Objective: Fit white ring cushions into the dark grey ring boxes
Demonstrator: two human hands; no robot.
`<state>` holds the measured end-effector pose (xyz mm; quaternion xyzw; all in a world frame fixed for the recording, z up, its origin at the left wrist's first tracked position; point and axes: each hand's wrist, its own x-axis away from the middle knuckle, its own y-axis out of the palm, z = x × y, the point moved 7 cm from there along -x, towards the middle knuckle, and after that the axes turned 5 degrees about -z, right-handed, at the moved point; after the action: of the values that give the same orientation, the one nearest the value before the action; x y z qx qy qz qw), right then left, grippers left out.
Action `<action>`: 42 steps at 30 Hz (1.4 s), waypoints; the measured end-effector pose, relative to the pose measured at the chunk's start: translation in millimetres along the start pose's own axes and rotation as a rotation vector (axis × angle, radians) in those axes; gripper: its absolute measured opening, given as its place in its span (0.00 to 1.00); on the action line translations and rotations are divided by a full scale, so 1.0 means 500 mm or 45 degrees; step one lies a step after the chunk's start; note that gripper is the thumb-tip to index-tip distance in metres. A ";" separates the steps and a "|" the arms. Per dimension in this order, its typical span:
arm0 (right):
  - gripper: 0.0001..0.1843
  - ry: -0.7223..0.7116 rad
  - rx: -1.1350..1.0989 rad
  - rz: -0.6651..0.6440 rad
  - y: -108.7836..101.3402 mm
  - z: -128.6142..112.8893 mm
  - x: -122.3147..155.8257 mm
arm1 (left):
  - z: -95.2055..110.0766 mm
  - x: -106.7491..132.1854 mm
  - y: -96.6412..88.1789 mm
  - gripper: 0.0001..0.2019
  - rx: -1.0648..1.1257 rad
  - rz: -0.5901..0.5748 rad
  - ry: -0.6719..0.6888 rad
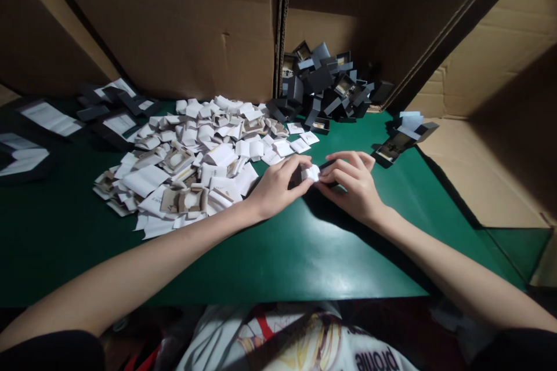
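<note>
Above the green table, my left hand (281, 182) pinches a small folded white card insert (310, 173) between thumb and fingers. My right hand (354, 182) is closed around what looks like a small black box (327, 167), mostly hidden by the fingers. Its thumb and fingertips meet the right side of the white insert. Just left of my hands lies a large heap of white folded card inserts (220, 156), some showing brown undersides with round cut-outs. A few flat white pieces (300, 145) lie just beyond my fingers.
Small black boxes (324, 78), several open, are piled against the cardboard at the back. An open black box (395, 142) stands at right. Black cartons with white sheets (50, 117) lie far left. Tall cardboard walls (174, 23) close off the back; a cardboard box (483, 168) stands right.
</note>
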<state>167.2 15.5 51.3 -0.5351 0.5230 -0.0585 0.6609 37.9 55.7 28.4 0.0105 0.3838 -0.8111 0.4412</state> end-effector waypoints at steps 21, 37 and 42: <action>0.02 -0.041 0.139 -0.047 -0.002 0.016 0.004 | 0.003 0.000 0.000 0.07 -0.153 -0.039 0.038; 0.06 0.148 0.127 -0.072 0.018 0.024 0.012 | -0.019 -0.006 0.005 0.10 -0.078 -0.045 -0.119; 0.05 0.213 0.071 -0.065 0.024 0.030 0.013 | -0.028 -0.009 0.022 0.11 -0.069 -0.152 -0.183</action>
<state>175.8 26.0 36.3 -0.5230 0.5606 -0.1344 0.6279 43.8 64.4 13.3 -0.0825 0.3729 -0.8240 0.4185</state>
